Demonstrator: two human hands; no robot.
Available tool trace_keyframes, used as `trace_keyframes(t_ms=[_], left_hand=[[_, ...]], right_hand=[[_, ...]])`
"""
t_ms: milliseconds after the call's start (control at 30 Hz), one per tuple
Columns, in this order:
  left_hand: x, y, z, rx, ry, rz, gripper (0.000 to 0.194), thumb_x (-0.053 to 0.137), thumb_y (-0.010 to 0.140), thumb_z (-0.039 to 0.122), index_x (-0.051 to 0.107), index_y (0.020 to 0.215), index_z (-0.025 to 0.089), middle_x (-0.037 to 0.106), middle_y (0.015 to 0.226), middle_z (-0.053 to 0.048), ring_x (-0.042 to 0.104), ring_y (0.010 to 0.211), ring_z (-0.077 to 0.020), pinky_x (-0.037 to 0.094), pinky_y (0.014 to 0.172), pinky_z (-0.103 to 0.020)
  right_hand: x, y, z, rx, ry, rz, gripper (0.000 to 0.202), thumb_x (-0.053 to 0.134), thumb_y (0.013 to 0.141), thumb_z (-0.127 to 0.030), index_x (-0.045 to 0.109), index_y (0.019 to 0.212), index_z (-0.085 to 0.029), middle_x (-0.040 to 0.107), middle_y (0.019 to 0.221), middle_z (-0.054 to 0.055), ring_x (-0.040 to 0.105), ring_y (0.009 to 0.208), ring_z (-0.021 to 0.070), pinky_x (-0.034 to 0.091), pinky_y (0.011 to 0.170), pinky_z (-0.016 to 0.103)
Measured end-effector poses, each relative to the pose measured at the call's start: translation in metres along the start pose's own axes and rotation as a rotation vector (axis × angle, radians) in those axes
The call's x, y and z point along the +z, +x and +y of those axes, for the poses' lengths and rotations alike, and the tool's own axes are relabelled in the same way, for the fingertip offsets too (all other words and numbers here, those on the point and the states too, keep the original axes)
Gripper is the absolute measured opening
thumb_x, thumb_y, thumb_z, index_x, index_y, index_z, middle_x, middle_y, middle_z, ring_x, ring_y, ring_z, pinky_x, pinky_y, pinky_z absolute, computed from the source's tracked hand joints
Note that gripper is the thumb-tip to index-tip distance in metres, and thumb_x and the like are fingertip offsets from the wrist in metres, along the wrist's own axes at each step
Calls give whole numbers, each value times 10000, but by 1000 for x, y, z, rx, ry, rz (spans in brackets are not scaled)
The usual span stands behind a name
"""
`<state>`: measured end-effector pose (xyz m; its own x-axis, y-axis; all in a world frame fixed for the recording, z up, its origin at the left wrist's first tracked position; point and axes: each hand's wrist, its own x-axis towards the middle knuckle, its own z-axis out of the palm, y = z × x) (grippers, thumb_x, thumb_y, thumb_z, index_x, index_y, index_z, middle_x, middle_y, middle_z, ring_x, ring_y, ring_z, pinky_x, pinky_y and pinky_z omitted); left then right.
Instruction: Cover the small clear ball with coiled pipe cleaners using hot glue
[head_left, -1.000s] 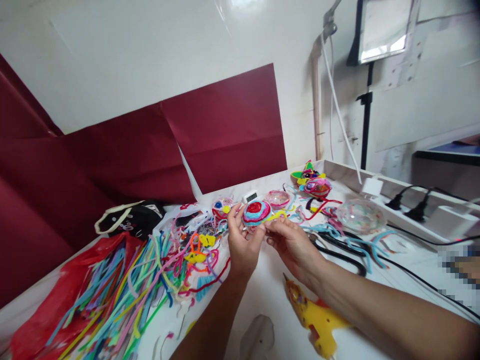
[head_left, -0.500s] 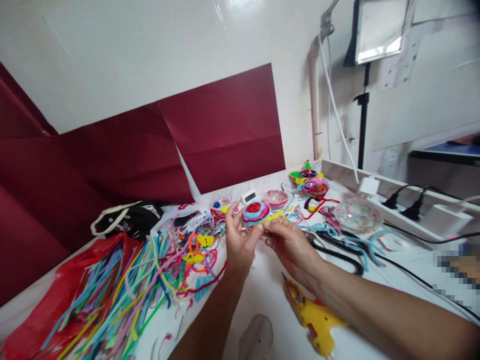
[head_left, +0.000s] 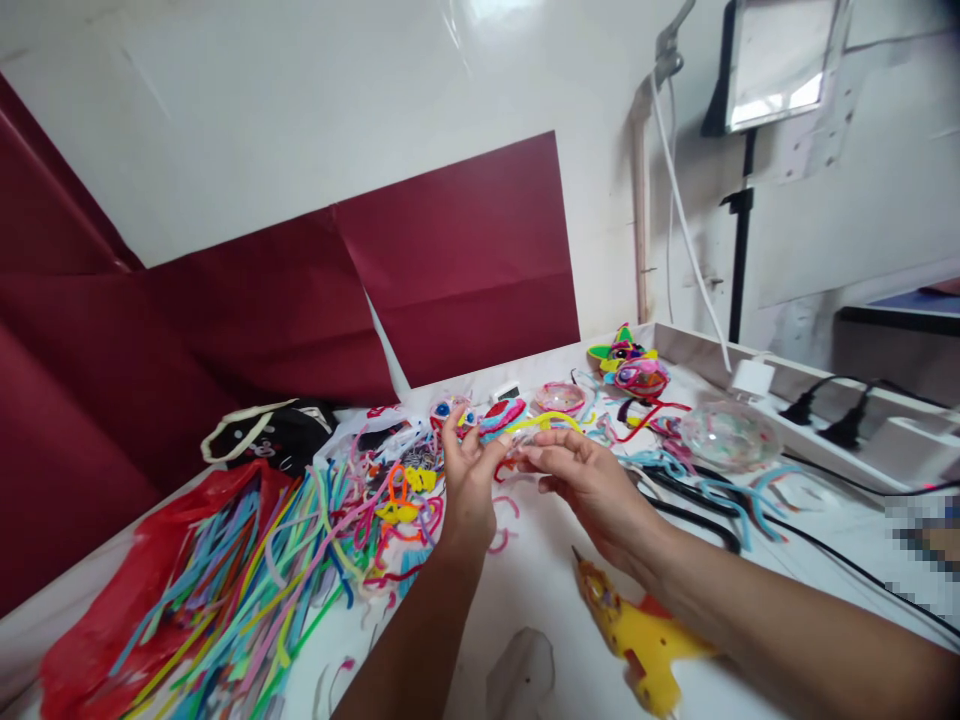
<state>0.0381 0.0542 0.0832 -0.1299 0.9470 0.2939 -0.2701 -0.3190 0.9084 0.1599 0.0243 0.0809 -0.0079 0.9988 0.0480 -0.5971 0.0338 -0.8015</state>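
Observation:
My left hand grips a dome wound with red, pink and light blue pipe cleaners. It is tilted, so its coloured face shows as a narrow band. A yellow pipe cleaner curves out beside the dome, above my right fingers. My right hand is closed in a pinch close to the left thumb; what lies between its fingertips is hidden. Below the right wrist, a yellow hot glue gun lies on the white table.
Loose pipe cleaners and a red plastic bag cover the left side. Behind stand a black pouch, a small digital timer and a colourful pipe-cleaner figure. A clear plastic bowl, black-handled tool and power strip are right.
The dome has turned from showing its round spiral face to a narrower, tilted view. My hands remain close together. The whole scene has shifted slightly right in the view.

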Motion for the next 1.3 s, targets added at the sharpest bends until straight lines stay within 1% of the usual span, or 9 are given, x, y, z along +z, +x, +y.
trace_keyframes(t_ms=[100, 200, 267, 333, 400, 533, 700, 867, 1300], left_hand=[[-4, 3, 2, -29, -34, 31, 672, 695, 762, 215, 386, 1351, 307, 641, 1132, -54, 659, 976, -166, 496, 940, -345], [-6, 4, 3, -38, -62, 37, 645, 691, 757, 204, 410, 1327, 310, 638, 1151, -50, 649, 1031, -172, 486, 971, -355], [-5, 4, 5, -42, -83, 28, 639, 696, 753, 201, 418, 1318, 310, 645, 1138, -43, 651, 1037, -176, 488, 974, -358], [-4, 2, 6, -53, -99, 13, 655, 699, 749, 199, 409, 1327, 304, 658, 1117, -40, 663, 1014, -181, 494, 968, -370], [-1, -1, 9, -56, -104, -3, 685, 701, 745, 191, 391, 1348, 293, 672, 1097, -41, 671, 992, -187, 496, 964, -383], [3, -6, 11, -52, -125, -31, 751, 708, 735, 166, 360, 1389, 285, 683, 1079, -46, 680, 952, -192, 504, 926, -374], [5, -9, 12, -49, -120, -45, 774, 719, 731, 164, 354, 1402, 292, 688, 1075, -42, 678, 919, -184, 500, 885, -345], [8, -12, 14, -54, -121, -55, 797, 721, 721, 143, 349, 1411, 285, 671, 1132, -59, 672, 907, -171, 502, 846, -309], [8, -15, 12, -43, -104, -118, 818, 707, 723, 155, 320, 1431, 285, 654, 1160, -67, 676, 945, -199, 491, 852, -332]], right_hand=[[-1, -4, -8, -102, -280, -94, 260, 788, 644, -332, 615, 780, -194, 690, 650, 19, 590, 605, 163, 393, 552, 272], [-5, -8, -23, -505, -590, -58, 103, 701, 762, -295, 629, 760, -222, 616, 612, -15, 505, 542, 143, 381, 547, 291], [-9, -7, -35, -804, -767, 52, 39, 690, 789, -244, 651, 796, -243, 623, 703, -4, 527, 636, 163, 404, 638, 314], [-15, -2, -45, -931, -884, 81, 121, 709, 786, -252, 674, 901, -251, 665, 878, 31, 587, 840, 215, 418, 772, 349], [-21, 5, -50, -841, -925, 25, 196, 722, 787, -307, 681, 969, -247, 688, 972, 52, 612, 926, 249, 425, 807, 372], [-32, 19, -49, -528, -857, -136, 201, 721, 790, -383, 683, 918, -232, 663, 741, 20, 579, 656, 193, 408, 586, 307], [-32, 18, -56, -422, -823, -257, 225, 684, 819, -403, 700, 807, -179, 601, 653, -3, 461, 541, 110, 315, 465, 234], [-29, 16, -66, -395, -801, -242, 332, 694, 784, -488, 705, 760, -157, 629, 661, 13, 483, 554, 109, 323, 473, 237], [-30, 21, -66, -200, -653, -145, 381, 850, 569, -469, 685, 716, -160, 590, 623, -2, 456, 549, 106, 296, 516, 251]])
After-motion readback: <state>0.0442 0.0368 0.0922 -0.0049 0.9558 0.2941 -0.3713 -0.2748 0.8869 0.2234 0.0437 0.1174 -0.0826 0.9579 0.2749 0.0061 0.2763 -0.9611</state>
